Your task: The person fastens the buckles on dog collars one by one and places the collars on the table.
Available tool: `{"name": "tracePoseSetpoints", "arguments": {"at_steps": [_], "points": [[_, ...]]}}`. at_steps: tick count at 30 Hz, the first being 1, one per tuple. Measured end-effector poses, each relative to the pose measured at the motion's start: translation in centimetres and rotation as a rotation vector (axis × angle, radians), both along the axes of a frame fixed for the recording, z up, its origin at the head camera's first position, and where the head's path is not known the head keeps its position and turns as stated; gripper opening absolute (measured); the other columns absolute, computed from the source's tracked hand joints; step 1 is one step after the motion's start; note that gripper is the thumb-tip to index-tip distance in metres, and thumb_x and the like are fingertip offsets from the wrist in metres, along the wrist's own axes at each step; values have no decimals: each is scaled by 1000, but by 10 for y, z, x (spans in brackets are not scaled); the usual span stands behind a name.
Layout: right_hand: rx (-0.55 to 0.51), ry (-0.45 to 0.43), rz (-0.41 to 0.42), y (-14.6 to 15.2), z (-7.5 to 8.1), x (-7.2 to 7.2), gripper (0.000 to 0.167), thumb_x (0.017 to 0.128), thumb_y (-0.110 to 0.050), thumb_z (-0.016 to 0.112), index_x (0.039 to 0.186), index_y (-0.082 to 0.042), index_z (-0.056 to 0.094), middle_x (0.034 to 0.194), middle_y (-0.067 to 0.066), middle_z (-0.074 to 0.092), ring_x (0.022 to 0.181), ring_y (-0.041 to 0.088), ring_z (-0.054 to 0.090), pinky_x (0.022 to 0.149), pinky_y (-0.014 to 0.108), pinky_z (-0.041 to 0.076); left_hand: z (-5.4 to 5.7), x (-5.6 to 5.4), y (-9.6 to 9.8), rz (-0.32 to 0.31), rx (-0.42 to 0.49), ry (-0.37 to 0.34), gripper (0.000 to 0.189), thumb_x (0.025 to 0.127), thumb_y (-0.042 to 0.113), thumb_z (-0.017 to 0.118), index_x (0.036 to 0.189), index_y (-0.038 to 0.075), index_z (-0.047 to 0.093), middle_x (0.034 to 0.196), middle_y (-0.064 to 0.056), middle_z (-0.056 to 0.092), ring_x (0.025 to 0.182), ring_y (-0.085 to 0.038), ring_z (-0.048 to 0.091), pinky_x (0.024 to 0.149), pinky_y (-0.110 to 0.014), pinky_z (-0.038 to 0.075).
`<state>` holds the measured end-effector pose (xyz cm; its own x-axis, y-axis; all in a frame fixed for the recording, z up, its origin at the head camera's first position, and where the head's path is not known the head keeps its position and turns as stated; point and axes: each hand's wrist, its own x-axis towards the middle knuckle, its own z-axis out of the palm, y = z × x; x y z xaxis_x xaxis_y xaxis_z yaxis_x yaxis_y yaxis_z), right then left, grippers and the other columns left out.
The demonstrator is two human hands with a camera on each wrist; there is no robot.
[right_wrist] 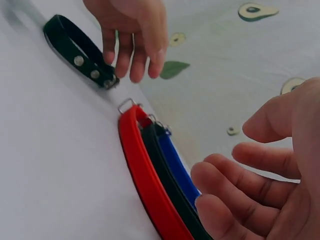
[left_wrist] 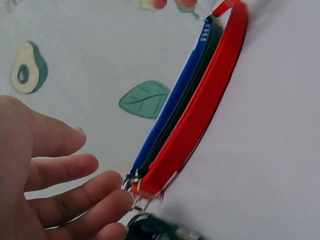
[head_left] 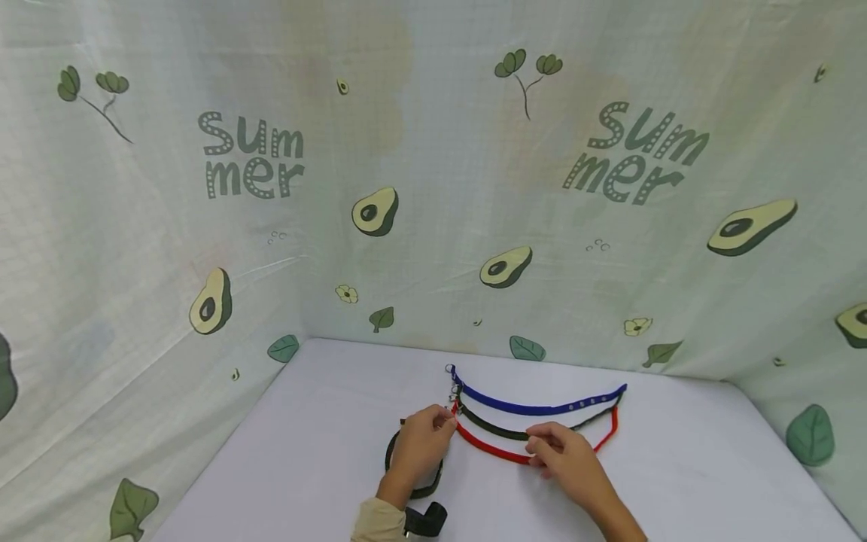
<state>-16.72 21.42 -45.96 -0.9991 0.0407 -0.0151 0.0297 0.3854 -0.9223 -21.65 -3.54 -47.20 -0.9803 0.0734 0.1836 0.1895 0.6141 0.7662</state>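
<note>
Three collars lie side by side on the white table: a blue collar (head_left: 528,409), a dark green collar (head_left: 493,428) and a red collar (head_left: 489,449) in front. Their metal rings gather at the left end. My left hand (head_left: 420,446) is beside that end, its relaxed fingers close to the rings in the left wrist view. Over the middle of the red and green straps hovers my right hand (head_left: 567,461), fingers loosely bent with nothing between them. Another dark green collar (right_wrist: 75,52), closed in a loop with round metal studs, lies by the left hand, which partly covers it in the head view.
A white table (head_left: 305,444) carries the collars. Behind it and along its sides hangs a pale curtain (head_left: 433,150) printed with avocados, leaves and lettering. A black device (head_left: 427,519) sits at my left wrist, near the looped collar.
</note>
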Motion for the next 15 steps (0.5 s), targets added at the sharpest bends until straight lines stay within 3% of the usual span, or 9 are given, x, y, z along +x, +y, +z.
{"name": "tracePoseSetpoints", "arguments": {"at_steps": [6, 15], "points": [[110, 6, -93, 19, 2, -5, 23, 98, -14, 63, 115, 1, 67, 88, 7, 70, 73, 19, 66, 64, 27, 54, 1, 1, 19, -32, -84, 18, 8, 93, 26, 70, 93, 18, 74, 78, 13, 61, 68, -5, 53, 60, -29, 44], [310, 23, -189, 58, -7, -10, 28, 95, -17, 63, 115, 3, 67, 82, 4, 69, 65, 15, 61, 59, 31, 44, -2, -2, 29, -19, -164, 37, 10, 91, 27, 73, 90, 18, 74, 73, 13, 56, 64, -6, 49, 57, -29, 41]]}}
